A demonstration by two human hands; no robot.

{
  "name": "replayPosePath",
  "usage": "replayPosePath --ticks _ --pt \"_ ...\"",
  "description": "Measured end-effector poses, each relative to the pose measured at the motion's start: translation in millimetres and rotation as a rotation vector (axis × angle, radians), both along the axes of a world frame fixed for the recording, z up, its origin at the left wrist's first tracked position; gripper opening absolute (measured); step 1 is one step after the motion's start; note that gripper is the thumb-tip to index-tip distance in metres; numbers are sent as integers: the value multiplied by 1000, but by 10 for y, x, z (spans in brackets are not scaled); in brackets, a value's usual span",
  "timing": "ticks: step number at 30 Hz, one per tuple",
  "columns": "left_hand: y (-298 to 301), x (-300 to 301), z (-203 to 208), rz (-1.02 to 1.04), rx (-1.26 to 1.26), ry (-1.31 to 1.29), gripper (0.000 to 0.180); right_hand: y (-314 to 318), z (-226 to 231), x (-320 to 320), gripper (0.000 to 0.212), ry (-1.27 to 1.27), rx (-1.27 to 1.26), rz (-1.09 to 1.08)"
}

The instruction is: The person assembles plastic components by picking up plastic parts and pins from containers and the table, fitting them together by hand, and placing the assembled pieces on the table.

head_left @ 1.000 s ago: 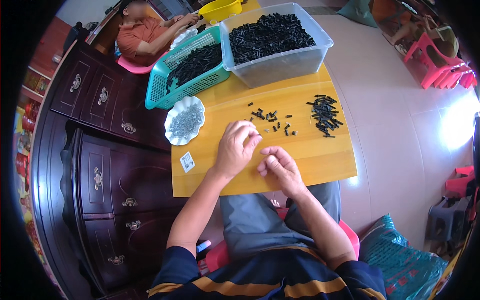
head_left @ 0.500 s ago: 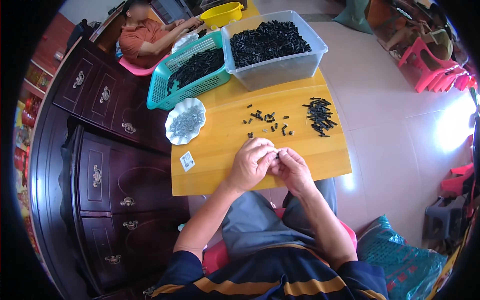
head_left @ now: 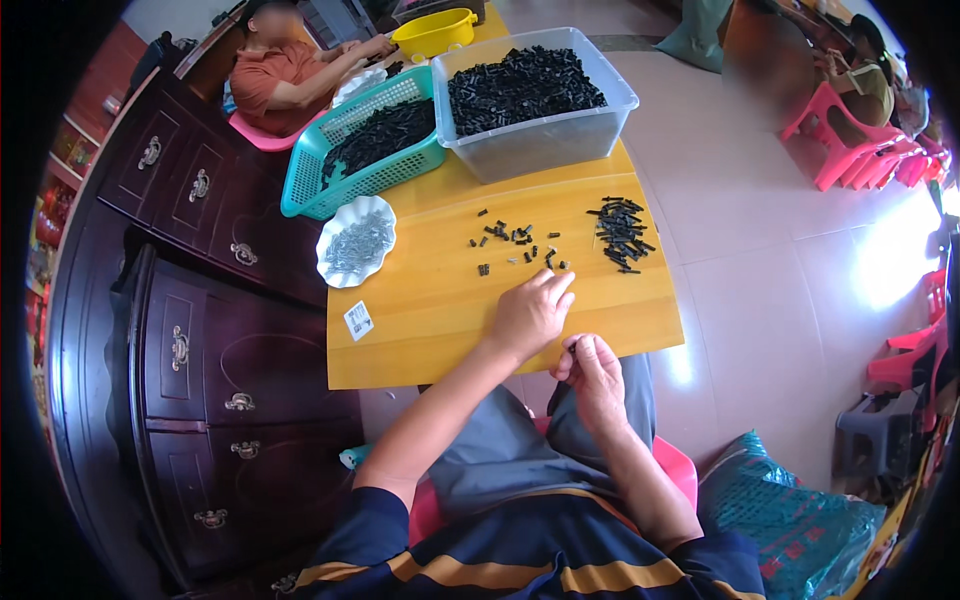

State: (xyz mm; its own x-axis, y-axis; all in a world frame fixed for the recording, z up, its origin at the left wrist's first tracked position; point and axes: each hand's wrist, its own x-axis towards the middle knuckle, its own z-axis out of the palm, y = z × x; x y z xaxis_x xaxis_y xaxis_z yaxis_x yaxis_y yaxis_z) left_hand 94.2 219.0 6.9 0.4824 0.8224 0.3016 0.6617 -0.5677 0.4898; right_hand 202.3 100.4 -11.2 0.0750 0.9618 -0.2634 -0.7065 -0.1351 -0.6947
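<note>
My left hand (head_left: pixel 533 312) reaches over the yellow wooden table (head_left: pixel 430 340), fingers stretched toward a loose scatter of short black plastic pieces (head_left: pixel 520 236). Its fingertips are right by the nearest pieces, and I see nothing held in it. At the table's front edge my right hand (head_left: pixel 597 382) is closed, with a small black plastic piece (head_left: pixel 573 348) pinched between thumb and fingers. Farther right lies a pile of longer black plastic pieces (head_left: pixel 622 235). A white scalloped dish (head_left: pixel 328 262) on the left holds many thin, clear or silvery bits.
Behind stand a green perforated basket (head_left: pixel 300 190) and a clear plastic bin (head_left: pixel 540 150), both full of black pieces. A white label (head_left: pixel 358 320) lies at the left. Dark drawers (head_left: pixel 250 350) flank the table. Beyond the basket a person (head_left: pixel 275 75) works near a yellow basin (head_left: pixel 435 35).
My hands were together and have parted. The left moved forward to the scattered pieces; the right drew slightly back and down with the small black piece. The view shifted a little.
</note>
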Motion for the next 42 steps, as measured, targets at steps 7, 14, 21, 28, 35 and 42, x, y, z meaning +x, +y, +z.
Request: replayPosePath --ticks 7,14,21,28,35,42 --pt "80 172 3 68 64 79 34 -63 -49 27 26 -39 -20 41" --pt "120 216 -53 102 57 107 29 -98 -25 69 26 14 -23 53" --pt "92 152 -98 71 100 -36 18 -99 -41 75 26 22 -13 44" --pt "-30 -13 -66 9 115 36 8 -92 -64 56 22 -17 -54 34" --pt "-199 -194 31 40 -40 -148 6 -89 -1 86 18 43 -100 49" --pt "-533 -361 176 -35 -671 -700 2 -79 -22 97 13 285 -58 69"
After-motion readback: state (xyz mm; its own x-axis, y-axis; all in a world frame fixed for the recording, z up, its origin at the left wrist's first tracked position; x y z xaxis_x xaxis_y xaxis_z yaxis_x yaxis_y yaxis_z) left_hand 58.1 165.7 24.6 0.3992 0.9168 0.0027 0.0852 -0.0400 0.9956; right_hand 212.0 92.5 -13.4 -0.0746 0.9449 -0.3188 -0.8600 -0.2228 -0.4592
